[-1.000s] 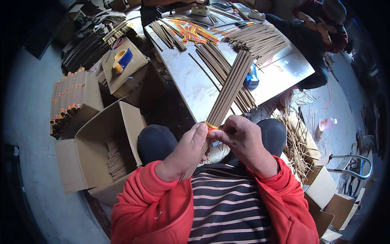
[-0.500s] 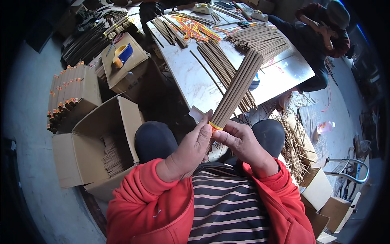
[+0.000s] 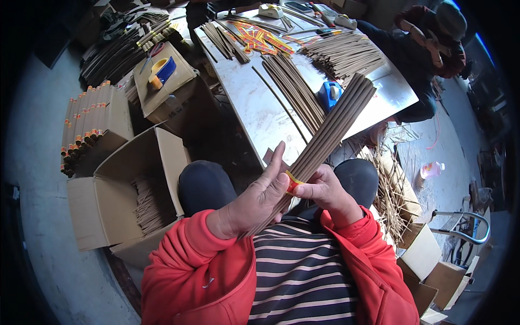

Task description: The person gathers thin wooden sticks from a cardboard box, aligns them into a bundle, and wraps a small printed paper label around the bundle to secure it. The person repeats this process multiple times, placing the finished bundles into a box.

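A bundle of thick brown incense sticks (image 3: 337, 127) slants over my lap, its thick end up to the right and its thinner ends down to the left. Round its middle lies a red and yellow paper band (image 3: 293, 183). My left hand (image 3: 253, 202) supports the bundle from the left, thumb pressed near the band and index finger stretched upward. From the right, my right hand (image 3: 329, 194) is closed round the sticks, with the thumb on the band. Beside the left index finger shows a small brown flap (image 3: 268, 156); what it belongs to is unclear.
The table (image 3: 246, 103) ahead bears loose incense sticks (image 3: 346, 54), red-yellow paper strips (image 3: 257, 40) and a blue tape dispenser (image 3: 329, 96). At left stand an open carton (image 3: 119, 179) and banded bundles (image 3: 85, 119). Another person (image 3: 433, 49) sits at far right. Scattered sticks (image 3: 392, 200) lie at right.
The bundle has tilted further right, uncovering the blue dispenser. My left index finger has straightened upward, and more of the paper band shows between my thumbs.
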Available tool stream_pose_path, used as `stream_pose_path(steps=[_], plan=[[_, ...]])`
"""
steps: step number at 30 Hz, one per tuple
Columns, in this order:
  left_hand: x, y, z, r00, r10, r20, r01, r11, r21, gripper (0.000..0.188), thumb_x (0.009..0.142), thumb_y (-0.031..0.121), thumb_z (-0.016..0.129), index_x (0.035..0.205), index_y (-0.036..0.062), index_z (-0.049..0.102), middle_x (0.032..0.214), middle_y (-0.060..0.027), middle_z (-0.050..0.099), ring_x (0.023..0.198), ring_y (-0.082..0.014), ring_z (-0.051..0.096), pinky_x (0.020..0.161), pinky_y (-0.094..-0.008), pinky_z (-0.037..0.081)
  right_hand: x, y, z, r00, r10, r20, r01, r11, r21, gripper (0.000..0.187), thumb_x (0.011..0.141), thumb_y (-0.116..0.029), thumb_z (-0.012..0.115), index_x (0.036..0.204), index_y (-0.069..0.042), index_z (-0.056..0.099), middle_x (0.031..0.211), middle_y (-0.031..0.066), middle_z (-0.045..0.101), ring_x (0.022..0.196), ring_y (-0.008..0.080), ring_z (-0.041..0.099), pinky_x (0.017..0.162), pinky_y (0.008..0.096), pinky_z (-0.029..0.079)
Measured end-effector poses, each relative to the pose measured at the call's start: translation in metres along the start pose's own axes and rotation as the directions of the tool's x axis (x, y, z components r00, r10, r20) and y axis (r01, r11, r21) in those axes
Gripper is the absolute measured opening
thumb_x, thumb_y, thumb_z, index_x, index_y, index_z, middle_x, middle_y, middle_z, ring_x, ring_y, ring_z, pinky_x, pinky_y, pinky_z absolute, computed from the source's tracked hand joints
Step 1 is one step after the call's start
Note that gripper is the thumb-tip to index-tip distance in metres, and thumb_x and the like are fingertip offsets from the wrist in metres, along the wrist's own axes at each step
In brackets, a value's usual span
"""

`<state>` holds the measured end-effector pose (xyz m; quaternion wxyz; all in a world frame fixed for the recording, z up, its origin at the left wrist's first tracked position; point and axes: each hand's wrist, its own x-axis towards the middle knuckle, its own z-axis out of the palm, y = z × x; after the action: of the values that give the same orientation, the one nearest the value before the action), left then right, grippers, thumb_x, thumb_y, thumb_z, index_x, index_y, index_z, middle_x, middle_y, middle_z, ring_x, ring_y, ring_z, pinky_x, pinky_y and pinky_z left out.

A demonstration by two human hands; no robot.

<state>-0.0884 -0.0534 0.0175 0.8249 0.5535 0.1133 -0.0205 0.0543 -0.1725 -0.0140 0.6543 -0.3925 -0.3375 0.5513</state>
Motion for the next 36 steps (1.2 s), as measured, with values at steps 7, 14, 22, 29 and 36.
stream_pose_path(steps=[7, 14, 22, 29, 36], plan=[[0.001, -0.003, 0.001, 0.997, -0.061, -0.055, 0.052, 0.987, -0.154, 0.087, 0.091, 0.047, 0.043, 0.139, 0.0159, -0.022, 0.091, -0.0107, 0.049, 0.060, -0.0115, 0.050, 0.048, -0.0197, 0.044, 0.006, 0.004, -0.002, 1.000, -0.012, 0.018, 0.011, 0.997, 0.079, 0.038, 0.072, -0.012, 0.073, 0.104, 0.002, 0.058, 0.096, 0.0077, 0.061, 0.089, 0.0164, 0.059, 0.076, 0.0293, 0.049], [0.005, -0.008, -0.007, 0.992, -0.106, 0.068, 0.120, 0.963, -0.242, 0.069, 0.088, 0.048, 0.048, 0.132, 0.0024, 0.022, 0.082, -0.0100, 0.055, 0.054, -0.0111, 0.054, 0.047, -0.0187, 0.046, 0.019, 0.005, -0.009, 0.988, -0.099, 0.118, 0.103, 0.994, -0.031, 0.060, 0.062, -0.020, 0.081, 0.111, -0.002, 0.052, 0.106, 0.0069, 0.053, 0.101, 0.0190, 0.053, 0.090, 0.0344, 0.043], [0.007, -0.011, -0.007, 0.966, -0.238, 0.105, 0.255, 0.945, -0.206, 0.056, 0.087, 0.054, 0.045, 0.103, 0.0016, 0.050, 0.068, -0.0073, 0.054, 0.051, -0.0112, 0.052, 0.045, -0.0179, 0.042, 0.031, 0.000, -0.027, 0.939, -0.188, 0.287, 0.298, 0.862, -0.410, 0.098, 0.056, -0.042, 0.081, 0.133, -0.002, 0.038, 0.138, 0.0121, 0.037, 0.133, 0.0269, 0.026, 0.108, 0.0397, 0.020], [0.009, -0.001, 0.003, 0.986, -0.158, 0.052, 0.166, 0.956, -0.243, 0.051, 0.088, 0.051, 0.046, 0.098, 0.0023, 0.055, 0.068, -0.0061, 0.054, 0.053, -0.0114, 0.053, 0.045, -0.0192, 0.043, 0.021, -0.004, -0.014, 0.968, -0.073, 0.239, 0.111, 0.983, -0.149, 0.090, 0.062, -0.038, 0.078, 0.134, -0.001, 0.038, 0.141, 0.0140, 0.033, 0.131, 0.0254, 0.029, 0.107, 0.0370, 0.023], [0.008, -0.015, -0.006, 0.985, -0.116, -0.130, 0.093, 0.981, -0.171, 0.048, 0.090, 0.048, 0.044, 0.098, 0.0020, 0.055, 0.073, -0.0041, 0.054, 0.056, -0.0103, 0.054, 0.048, -0.0199, 0.045, 0.011, -0.024, 0.013, 0.946, 0.090, -0.310, -0.193, 0.928, -0.318, 0.045, 0.071, -0.025, 0.070, 0.102, 0.004, 0.054, 0.091, 0.0111, 0.062, 0.081, 0.0153, 0.060, 0.073, 0.0273, 0.048]])
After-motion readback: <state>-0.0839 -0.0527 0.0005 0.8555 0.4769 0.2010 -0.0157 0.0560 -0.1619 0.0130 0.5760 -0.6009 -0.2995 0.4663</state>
